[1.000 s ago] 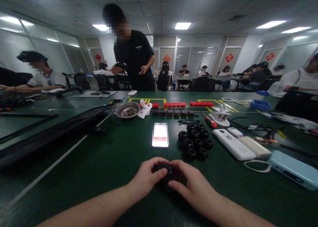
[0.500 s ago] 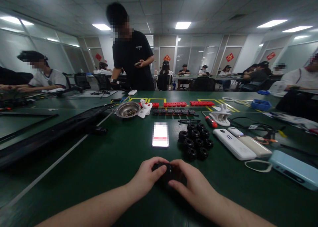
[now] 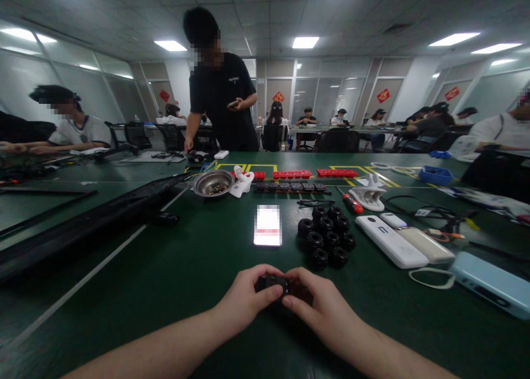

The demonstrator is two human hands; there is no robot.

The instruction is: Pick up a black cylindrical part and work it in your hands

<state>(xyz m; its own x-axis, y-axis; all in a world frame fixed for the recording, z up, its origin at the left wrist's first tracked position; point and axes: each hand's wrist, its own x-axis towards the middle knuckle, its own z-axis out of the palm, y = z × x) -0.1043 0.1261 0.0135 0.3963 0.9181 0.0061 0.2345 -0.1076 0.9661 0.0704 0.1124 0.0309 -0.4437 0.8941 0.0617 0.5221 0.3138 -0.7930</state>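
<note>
Both my hands meet low in the middle over the green table (image 3: 174, 279). My left hand (image 3: 247, 299) and my right hand (image 3: 321, 307) are closed round one small black round part (image 3: 272, 283), fingertips pinching it from each side. Just beyond them lies a lit phone (image 3: 267, 225), and to its right a cluster of several matching black round parts (image 3: 327, 235).
A metal bowl (image 3: 213, 183), red and black strips (image 3: 292, 174), a red-handled screwdriver (image 3: 349, 200), white power banks (image 3: 391, 241) and a pale blue one (image 3: 491, 284) lie further out. A long black bar (image 3: 95, 216) crosses the left. A person in black (image 3: 221, 100) stands at the far edge; others sit around.
My hands keep hold of the black part, which has tilted up slightly between my fingers. The standing person has shifted right and lowered one hand to the table.
</note>
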